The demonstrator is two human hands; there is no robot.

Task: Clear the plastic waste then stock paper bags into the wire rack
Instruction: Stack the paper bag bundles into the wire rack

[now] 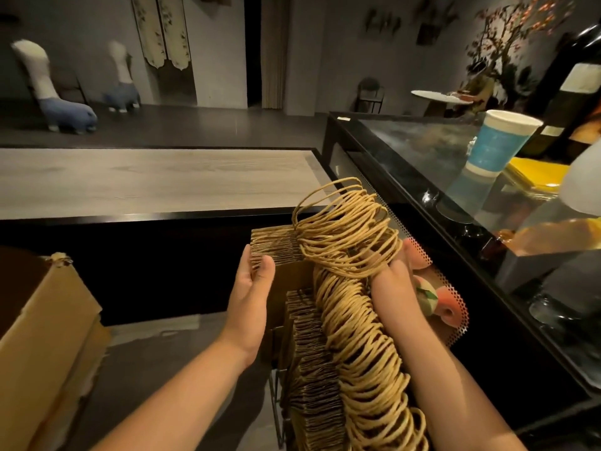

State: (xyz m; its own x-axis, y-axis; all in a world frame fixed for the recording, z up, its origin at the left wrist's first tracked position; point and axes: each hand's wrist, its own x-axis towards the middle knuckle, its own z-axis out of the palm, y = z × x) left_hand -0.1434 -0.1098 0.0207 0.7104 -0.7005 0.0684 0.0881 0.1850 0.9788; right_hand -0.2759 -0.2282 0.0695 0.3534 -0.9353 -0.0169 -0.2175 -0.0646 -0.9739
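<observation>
A thick bundle of folded brown paper bags point(276, 249) with twisted paper handles point(348, 236) is held up between both hands. My left hand point(250, 288) presses flat against the bundle's left end, thumb on its near face. My right hand point(395, 281) grips the right side, its fingers hidden behind the handles. Below, a long row of more paper bags point(318, 369) stands in the wire rack point(276, 398), their handles point(364, 353) running toward me. No plastic waste is visible.
An open cardboard box point(42, 320) stands at the left. A glass-topped black counter point(422, 164) at the right carries a blue paper cup point(497, 141), a bottle point(572, 86) and yellow sheets point(533, 174). A grey wooden counter point(156, 180) lies ahead.
</observation>
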